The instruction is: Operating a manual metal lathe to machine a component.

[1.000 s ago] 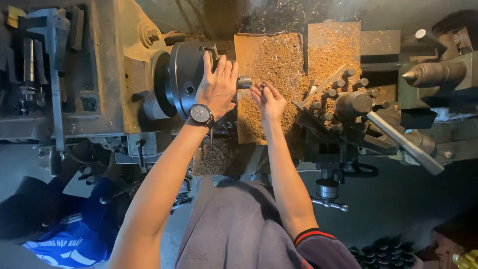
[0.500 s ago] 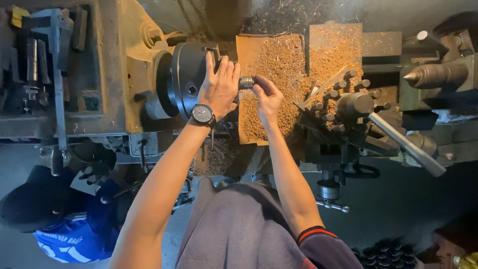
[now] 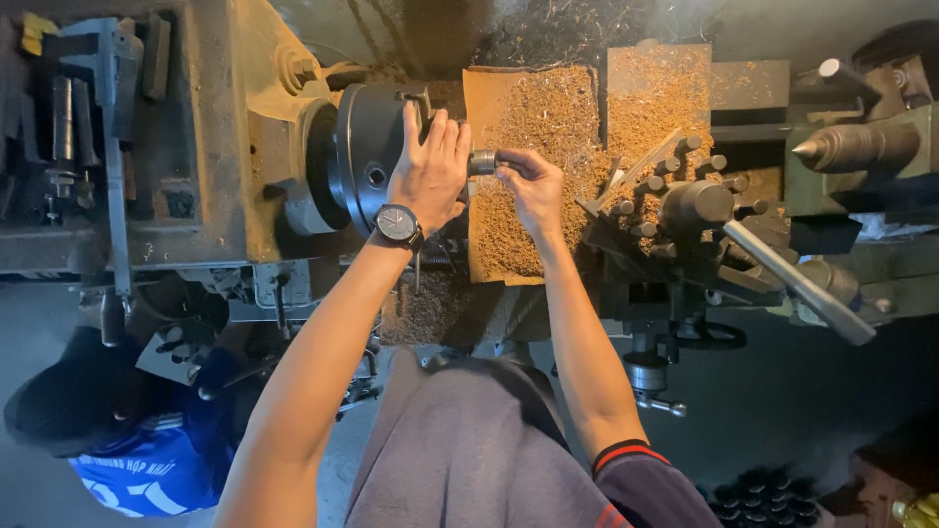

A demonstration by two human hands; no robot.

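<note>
A machinist stands over a metal lathe. The left hand [image 3: 428, 171], wearing 1 black wristwatch [image 3: 397, 224], lies flat with fingers spread against the face of the dark round chuck [image 3: 367, 156]; it closes on nothing and only steadies the chuck. Just right of it, the right hand [image 3: 533, 186] pinches 1 short metal cylinder [image 3: 482, 161] between thumb and fingertips, the part's other end at the chuck's centre. The step in hand looks like seating the workpiece in the chuck jaws; the next move would call for keeping it square while the jaws are tightened. Beyond the grip, brown swarf covers 2 flat boards [image 3: 533, 127]. Further right stand 1 tool post [image 3: 694, 205] and 1 pointed tailstock centre [image 3: 851, 147].
</note>
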